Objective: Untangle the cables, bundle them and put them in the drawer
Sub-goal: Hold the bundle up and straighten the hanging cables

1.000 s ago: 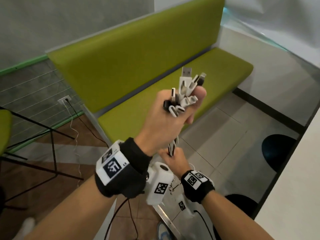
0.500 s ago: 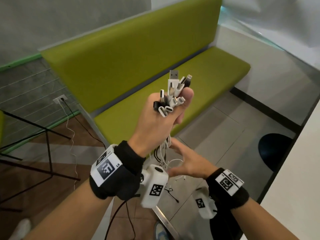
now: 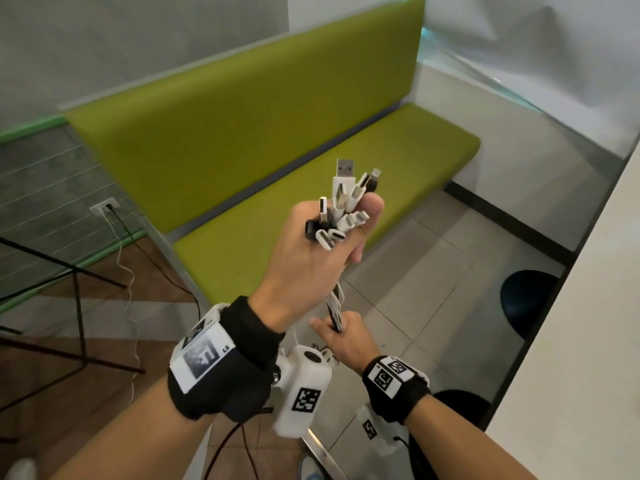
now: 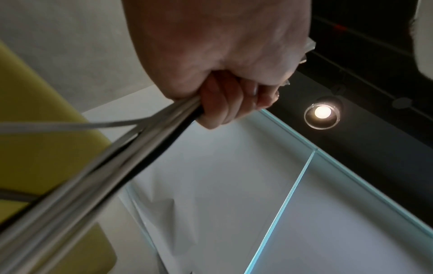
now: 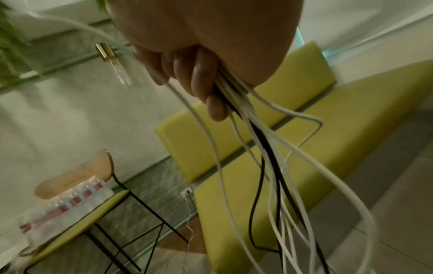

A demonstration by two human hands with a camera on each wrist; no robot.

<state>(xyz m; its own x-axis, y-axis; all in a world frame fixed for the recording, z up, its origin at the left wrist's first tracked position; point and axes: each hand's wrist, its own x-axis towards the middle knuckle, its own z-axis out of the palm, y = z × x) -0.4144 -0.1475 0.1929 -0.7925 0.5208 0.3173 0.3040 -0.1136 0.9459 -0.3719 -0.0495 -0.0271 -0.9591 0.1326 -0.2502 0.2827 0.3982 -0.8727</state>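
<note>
My left hand (image 3: 322, 251) is raised in front of me and grips a bundle of white and black cables just below their plugs (image 3: 343, 202), which stick up out of the fist. The cable bundle (image 3: 335, 308) runs down from that fist into my right hand (image 3: 341, 337), which is closed around it lower down. In the left wrist view the fingers (image 4: 225, 103) wrap the taut strands (image 4: 117, 163). In the right wrist view the loose cable tails (image 5: 269, 166) hang below my curled fingers (image 5: 203, 77). No drawer is in view.
A lime-green bench (image 3: 311, 202) stands ahead against the wall. A white counter edge (image 3: 588, 306) runs along the right, with dark round stools (image 3: 526, 299) beneath. A black-framed table (image 3: 69, 306) is at the left, and cords hang from a wall socket (image 3: 104, 207).
My right hand, open below the bundle half a second ago, has come back up and closed around the cables beneath my left fist. The left hand keeps its grip.
</note>
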